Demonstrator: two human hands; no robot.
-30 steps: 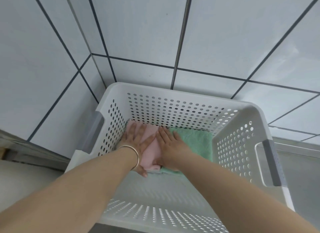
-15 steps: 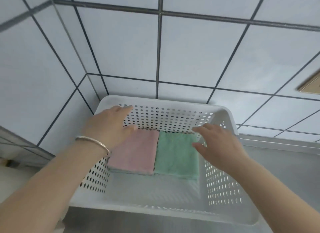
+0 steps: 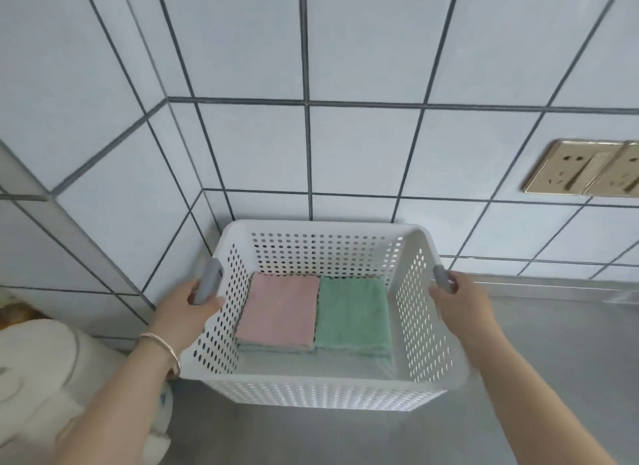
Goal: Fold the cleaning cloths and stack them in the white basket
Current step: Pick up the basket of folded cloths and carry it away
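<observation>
Against the tiled corner, the white basket (image 3: 321, 392) is sitting on the grey tabletop (image 3: 553, 343), with 2 folded cloths, pink (image 3: 280, 312) and green (image 3: 351, 314), lying side by side inside. The left hand (image 3: 188, 309) and right hand (image 3: 460, 300) are gripping its 2 grey side handles, cloths between them. Stacking seems finished; lifting or shifting calls for level, even pull.

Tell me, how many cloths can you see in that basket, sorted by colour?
Pink cloth on top of the left pile: 1
Green cloth on top of the right pile: 1
Grey-blue edge showing under the pink one: at least 1, the layers are hard to separate
Total clearly seen in the white basket: 3
</observation>
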